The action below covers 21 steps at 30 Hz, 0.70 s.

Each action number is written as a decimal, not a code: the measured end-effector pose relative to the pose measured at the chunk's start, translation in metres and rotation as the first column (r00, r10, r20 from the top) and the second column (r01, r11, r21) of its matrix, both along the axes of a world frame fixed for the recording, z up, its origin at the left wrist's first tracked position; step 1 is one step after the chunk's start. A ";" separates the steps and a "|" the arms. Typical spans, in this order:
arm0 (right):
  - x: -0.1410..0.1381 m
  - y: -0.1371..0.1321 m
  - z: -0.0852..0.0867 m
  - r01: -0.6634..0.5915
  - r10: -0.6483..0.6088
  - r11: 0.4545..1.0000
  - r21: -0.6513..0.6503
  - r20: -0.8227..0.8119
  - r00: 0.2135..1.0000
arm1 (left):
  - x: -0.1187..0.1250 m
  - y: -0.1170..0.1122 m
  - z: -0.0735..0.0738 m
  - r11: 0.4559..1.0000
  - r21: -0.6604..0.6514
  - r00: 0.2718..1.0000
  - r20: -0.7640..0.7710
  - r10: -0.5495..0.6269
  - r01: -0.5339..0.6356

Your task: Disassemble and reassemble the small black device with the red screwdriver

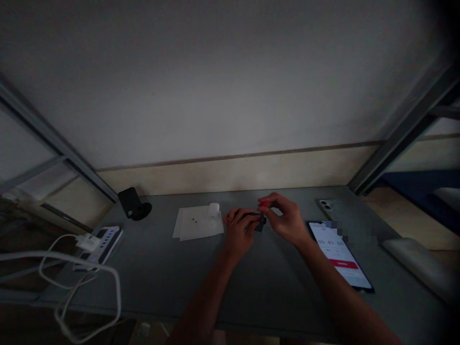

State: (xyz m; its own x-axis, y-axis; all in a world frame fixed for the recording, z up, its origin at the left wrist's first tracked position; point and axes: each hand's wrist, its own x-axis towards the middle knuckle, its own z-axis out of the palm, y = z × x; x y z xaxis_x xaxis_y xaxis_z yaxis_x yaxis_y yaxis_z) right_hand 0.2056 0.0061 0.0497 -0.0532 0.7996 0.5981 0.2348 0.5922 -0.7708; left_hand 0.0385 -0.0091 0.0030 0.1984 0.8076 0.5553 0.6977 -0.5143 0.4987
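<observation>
My left hand (241, 229) is curled over a small dark object (260, 224) at the middle of the desk, its fingers pressing on it. Most of that object is hidden, so its kind is unclear. Just to the right and above, my right hand (285, 218) pinches a small red piece (264, 204) between thumb and fingers, over the dark object. The red piece looks like the end of a small tool, but its lower part cannot be made out. Left of my hands lie white paper sheets (196, 231) with several tiny dark bits (194, 220) and a white rounded item (213, 210).
A lit phone (339, 256) lies on the grey desk (154, 268) to the right, with another phone (326, 205) behind it. A black stand (132, 203) is at the back left. A power strip (104, 244) with a looping white cable (118, 292) occupies the left.
</observation>
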 end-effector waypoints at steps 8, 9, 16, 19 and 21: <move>-0.001 0.002 0.003 0.049 -0.062 0.990 0.134 0.093 0.994 | 0.000 0.000 -0.002 1.000 -0.008 0.999 -0.027 0.019 -0.020; 0.001 0.002 0.004 0.032 -0.050 0.988 0.149 0.118 0.992 | 0.000 0.000 -0.001 1.000 -0.005 1.000 -0.027 0.017 -0.017; 0.002 0.000 0.007 0.012 -0.019 0.997 0.076 0.083 0.996 | 0.000 0.001 0.000 1.000 0.008 1.000 -0.003 0.009 -0.009; -0.001 -0.001 0.009 0.091 -0.097 0.991 0.099 0.059 0.994 | 0.002 0.000 0.000 1.000 0.012 1.000 0.001 -0.001 0.001; -0.001 -0.001 0.009 0.106 -0.114 0.988 0.115 0.064 0.991 | 0.001 -0.002 0.002 0.999 0.033 1.000 0.003 0.001 -0.001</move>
